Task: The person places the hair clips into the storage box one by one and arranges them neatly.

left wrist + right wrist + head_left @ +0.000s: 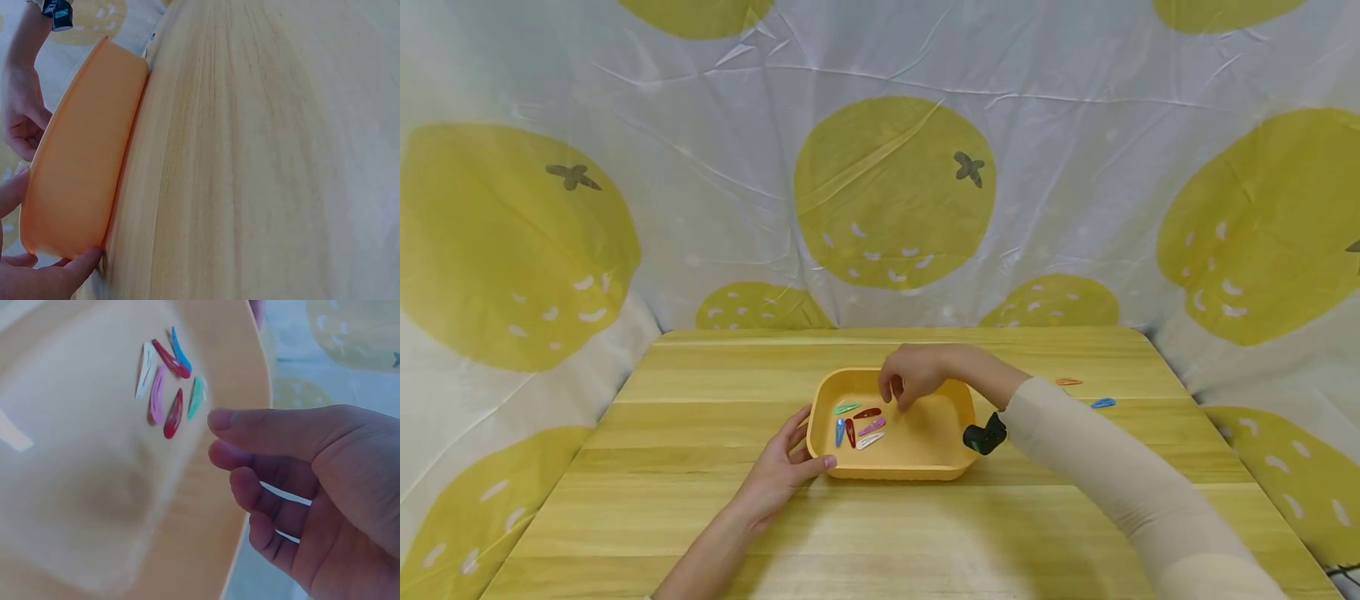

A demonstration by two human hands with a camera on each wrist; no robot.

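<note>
A yellow plastic tray (925,472) stands on the wooden table, with several snap hair clips lying in its left half. Among them are a green clip (847,408), a blue clip (840,432), a pink clip (872,427), a white clip (870,441) and two red ones, one dark red clip (174,414) nearest the right fingers. My left hand (786,467) grips the tray's front left corner, thumb at the front and fingers along the side. Over the tray's far side hovers my right hand (916,372), its fingers loosely bent and nothing visible between thumb and forefinger.
Right of the tray, beyond my right forearm, an orange hair clip (1069,382) and another blue hair clip (1102,403) lie on the table (700,400). A black strap mount (985,435) sits at my right wrist. Fruit-print cloth (895,192) hangs behind the table.
</note>
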